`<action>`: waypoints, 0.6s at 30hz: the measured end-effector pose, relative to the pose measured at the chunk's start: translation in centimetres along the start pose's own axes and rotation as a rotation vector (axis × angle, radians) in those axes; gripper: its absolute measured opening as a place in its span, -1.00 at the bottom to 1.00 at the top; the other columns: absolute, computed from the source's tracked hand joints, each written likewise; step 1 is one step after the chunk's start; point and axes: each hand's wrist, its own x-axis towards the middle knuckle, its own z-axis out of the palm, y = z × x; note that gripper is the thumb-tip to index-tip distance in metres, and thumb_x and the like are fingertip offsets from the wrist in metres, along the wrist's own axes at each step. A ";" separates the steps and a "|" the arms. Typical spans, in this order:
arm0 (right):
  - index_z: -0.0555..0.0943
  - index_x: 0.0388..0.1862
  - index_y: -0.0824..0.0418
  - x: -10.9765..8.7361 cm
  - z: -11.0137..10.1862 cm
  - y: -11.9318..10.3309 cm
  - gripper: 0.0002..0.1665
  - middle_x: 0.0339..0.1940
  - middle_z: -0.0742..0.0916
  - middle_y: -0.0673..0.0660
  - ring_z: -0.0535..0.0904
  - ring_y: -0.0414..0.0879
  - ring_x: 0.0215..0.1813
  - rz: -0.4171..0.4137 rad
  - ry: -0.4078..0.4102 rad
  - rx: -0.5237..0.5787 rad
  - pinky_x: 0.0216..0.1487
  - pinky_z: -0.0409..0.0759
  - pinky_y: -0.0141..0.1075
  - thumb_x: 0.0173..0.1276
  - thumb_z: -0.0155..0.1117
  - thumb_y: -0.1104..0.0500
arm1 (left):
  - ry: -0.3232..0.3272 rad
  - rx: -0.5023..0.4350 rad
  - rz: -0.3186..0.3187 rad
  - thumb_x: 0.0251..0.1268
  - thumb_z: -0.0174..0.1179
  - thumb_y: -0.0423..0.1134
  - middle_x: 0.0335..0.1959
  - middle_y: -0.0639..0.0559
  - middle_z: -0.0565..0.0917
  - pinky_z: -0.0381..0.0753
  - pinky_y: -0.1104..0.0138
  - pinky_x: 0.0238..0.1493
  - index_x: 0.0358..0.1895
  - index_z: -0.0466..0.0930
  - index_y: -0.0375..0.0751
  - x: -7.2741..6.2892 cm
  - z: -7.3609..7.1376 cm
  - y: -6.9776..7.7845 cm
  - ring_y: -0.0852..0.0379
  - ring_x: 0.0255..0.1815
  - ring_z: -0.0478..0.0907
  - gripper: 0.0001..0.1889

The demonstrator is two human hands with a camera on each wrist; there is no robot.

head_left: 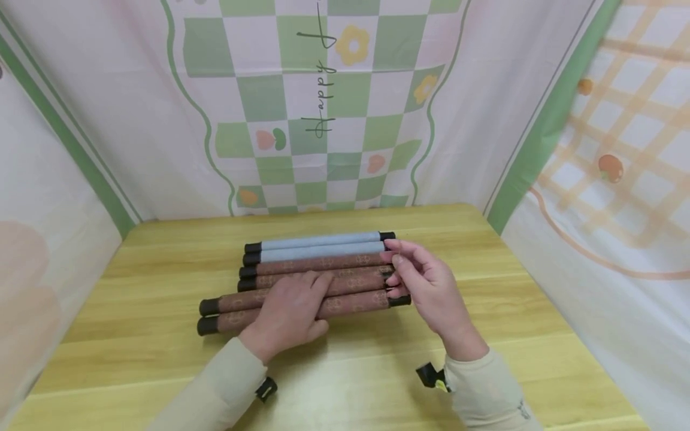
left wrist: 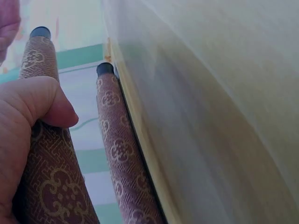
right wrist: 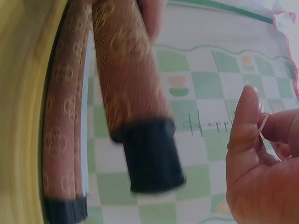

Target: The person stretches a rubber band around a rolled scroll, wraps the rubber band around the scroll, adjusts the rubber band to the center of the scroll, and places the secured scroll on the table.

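My left hand (head_left: pixel 291 308) grips a brown roll (left wrist: pixel 60 186) roughly parallel to the tabletop's (head_left: pixel 458 226) far edge, my right hand (head_left: pixel 433 293) pinching a pale strand (right wrist: pixel 265 122) near its right end.

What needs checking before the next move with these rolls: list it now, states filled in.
1. Left hand gripping a brown roll: ok, the thumb is curled over it.
2. Right hand free: not ok, thumb and finger pinch a thin pale strand.
3. Strand tied to that roll: cannot tell.
4. Black end of the foreground roll uncovered: ok in the right wrist view.
5. Blue rolls lying side by side: ok.
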 end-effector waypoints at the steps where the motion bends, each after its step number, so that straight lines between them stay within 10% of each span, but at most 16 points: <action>1: 0.55 0.40 0.18 0.0 -0.3 0.1 -0.58 0.10 0.74 0.15 0.71 -0.04 -0.24 0.003 0.014 -0.032 -0.25 0.79 -0.21 0.68 0.07 0.11 | 0.003 0.008 0.002 0.04 0.39 0.09 0.14 -0.14 0.70 0.69 0.09 0.05 0.42 0.43 -0.26 -0.1 0.0 -0.1 -0.04 0.08 0.67 -0.15; 8: 0.45 0.51 0.00 0.0 -2.2 0.7 -0.48 0.20 0.72 0.20 0.74 0.09 -0.16 0.032 0.010 -0.216 -0.20 0.79 -0.20 0.65 0.14 -0.01 | 0.027 -0.070 -0.013 0.00 0.47 0.07 0.12 -0.13 0.71 0.72 0.09 0.00 0.42 0.46 -0.26 -0.6 -0.5 -0.8 -0.04 0.02 0.70 -0.12; 18: 0.21 0.66 -0.08 0.1 -3.3 1.3 -0.14 0.45 0.49 0.40 0.74 0.12 0.02 0.146 -0.238 -0.233 -0.10 0.76 -0.17 0.49 0.37 -0.02 | 0.099 -0.151 -0.013 0.03 0.56 0.25 0.03 -0.10 0.75 0.76 0.15 -0.13 0.47 0.46 -0.19 -1.2 -1.3 -1.6 -0.01 -0.09 0.73 -0.03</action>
